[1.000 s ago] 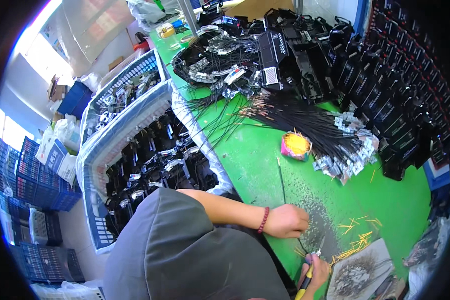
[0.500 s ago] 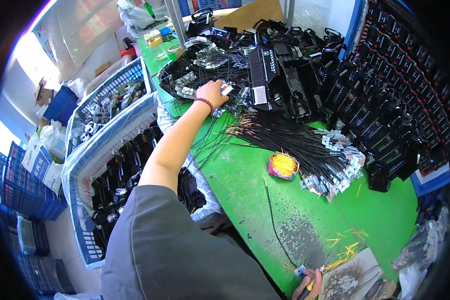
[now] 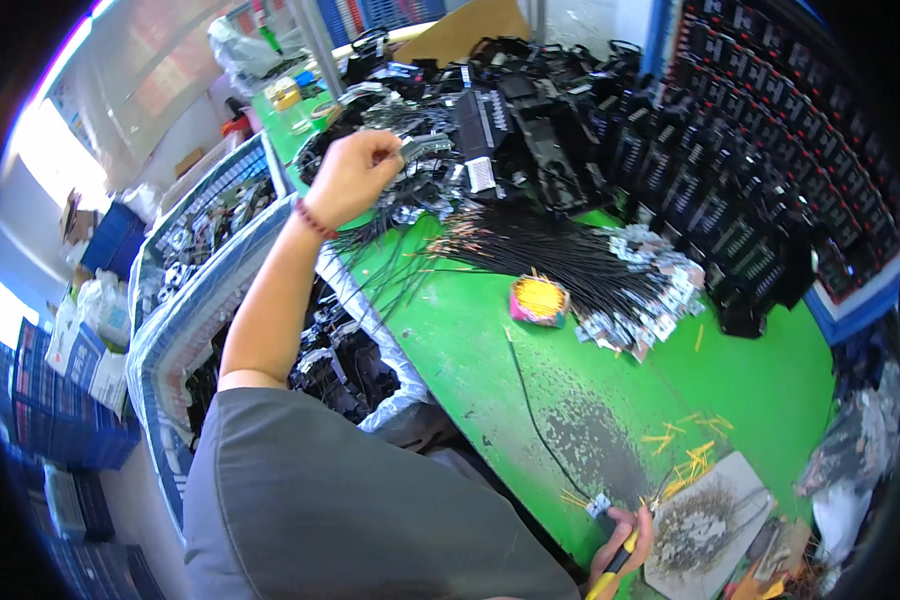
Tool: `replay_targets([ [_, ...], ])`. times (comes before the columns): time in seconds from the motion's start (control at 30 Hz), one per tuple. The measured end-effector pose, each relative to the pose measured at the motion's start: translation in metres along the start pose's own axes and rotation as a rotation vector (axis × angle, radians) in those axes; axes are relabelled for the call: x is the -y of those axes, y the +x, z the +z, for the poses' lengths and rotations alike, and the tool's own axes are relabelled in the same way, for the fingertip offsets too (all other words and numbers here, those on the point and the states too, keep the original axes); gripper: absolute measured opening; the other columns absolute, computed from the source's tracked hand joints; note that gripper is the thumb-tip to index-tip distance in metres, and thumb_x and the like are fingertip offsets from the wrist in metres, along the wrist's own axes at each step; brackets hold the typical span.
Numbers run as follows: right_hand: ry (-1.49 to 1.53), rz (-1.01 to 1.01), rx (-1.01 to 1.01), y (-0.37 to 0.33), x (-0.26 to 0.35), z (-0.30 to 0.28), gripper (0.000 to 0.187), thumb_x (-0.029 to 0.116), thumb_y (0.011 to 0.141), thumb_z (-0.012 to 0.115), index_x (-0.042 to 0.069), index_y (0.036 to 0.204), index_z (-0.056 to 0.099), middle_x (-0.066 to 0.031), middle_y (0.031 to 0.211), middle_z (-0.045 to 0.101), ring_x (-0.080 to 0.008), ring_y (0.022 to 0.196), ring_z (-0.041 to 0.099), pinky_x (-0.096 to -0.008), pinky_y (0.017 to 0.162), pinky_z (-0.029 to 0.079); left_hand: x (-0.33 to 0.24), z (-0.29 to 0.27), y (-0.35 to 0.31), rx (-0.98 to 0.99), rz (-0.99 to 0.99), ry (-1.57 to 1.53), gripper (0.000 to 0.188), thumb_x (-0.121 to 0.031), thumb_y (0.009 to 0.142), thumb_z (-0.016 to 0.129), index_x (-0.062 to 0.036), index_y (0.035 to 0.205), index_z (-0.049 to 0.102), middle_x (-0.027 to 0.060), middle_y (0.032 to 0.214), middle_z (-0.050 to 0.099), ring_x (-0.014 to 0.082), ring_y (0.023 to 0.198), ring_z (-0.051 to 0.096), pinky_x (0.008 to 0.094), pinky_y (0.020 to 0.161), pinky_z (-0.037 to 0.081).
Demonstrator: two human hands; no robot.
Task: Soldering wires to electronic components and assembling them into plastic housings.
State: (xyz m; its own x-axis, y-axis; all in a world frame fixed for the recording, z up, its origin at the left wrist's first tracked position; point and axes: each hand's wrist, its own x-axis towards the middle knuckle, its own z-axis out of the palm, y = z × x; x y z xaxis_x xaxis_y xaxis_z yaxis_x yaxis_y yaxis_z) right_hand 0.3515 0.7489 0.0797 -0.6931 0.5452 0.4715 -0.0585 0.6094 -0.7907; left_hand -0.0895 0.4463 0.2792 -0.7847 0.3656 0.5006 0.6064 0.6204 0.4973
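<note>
My left hand (image 3: 352, 178), with a beaded bracelet at the wrist, is raised over the heap of black wires with silvery ends (image 3: 410, 205). Its fingers are pinched at a small silvery piece (image 3: 425, 147), blurred by motion. Low in the picture, my right hand (image 3: 625, 540) is wrapped round a slim tool with a yellow and black handle (image 3: 613, 570). Just beside those fingers lies a small silvery tab (image 3: 598, 505) on the end of a single black wire (image 3: 532, 420). Thin yellow sticks (image 3: 692, 468) are scattered near the tool's tip.
A bundle of black wires (image 3: 540, 250) lies across the green table (image 3: 460, 350), by a small box of yellow sticks (image 3: 540, 298). Black housings (image 3: 710, 220) crowd the back and right. A stained grey board (image 3: 705, 530) is at the front; lined blue crates (image 3: 160, 350) stand left.
My left hand has lifted and moved left from the wire heap, with a silvery piece at its fingers. The right hand keeps its hold on the tool. The whole view has shifted slightly.
</note>
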Motion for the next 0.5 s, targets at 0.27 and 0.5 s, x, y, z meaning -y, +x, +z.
replay_targets([
  [0.27,0.15,-0.235,-0.311,0.064,0.072,-0.044,0.017,0.012,0.094,0.049,0.005,0.106,0.039,-0.0227,0.088,0.064,-0.0263,0.074,0.064,-0.0359,0.069,0.053,-0.218,0.016,-0.021,0.236,0.628,-0.258,0.014,0.003,0.076,0.06,-0.0001,0.089,0.064,0.0031,0.075,0.057,0.009,0.061,0.05,0.0219,0.055,0.038],
  [0.5,0.055,-0.171,-0.369,0.117,0.108,-0.052,0.04,0.014,0.078,0.075,0.007,0.103,0.045,-0.0087,0.097,0.057,-0.0197,0.085,0.058,-0.0318,0.085,0.043,-0.297,0.114,-0.069,0.637,0.829,-0.698,0.012,0.002,0.073,0.067,-0.0013,0.084,0.063,0.0035,0.068,0.054,0.0109,0.054,0.05,0.0237,0.048,0.038],
])
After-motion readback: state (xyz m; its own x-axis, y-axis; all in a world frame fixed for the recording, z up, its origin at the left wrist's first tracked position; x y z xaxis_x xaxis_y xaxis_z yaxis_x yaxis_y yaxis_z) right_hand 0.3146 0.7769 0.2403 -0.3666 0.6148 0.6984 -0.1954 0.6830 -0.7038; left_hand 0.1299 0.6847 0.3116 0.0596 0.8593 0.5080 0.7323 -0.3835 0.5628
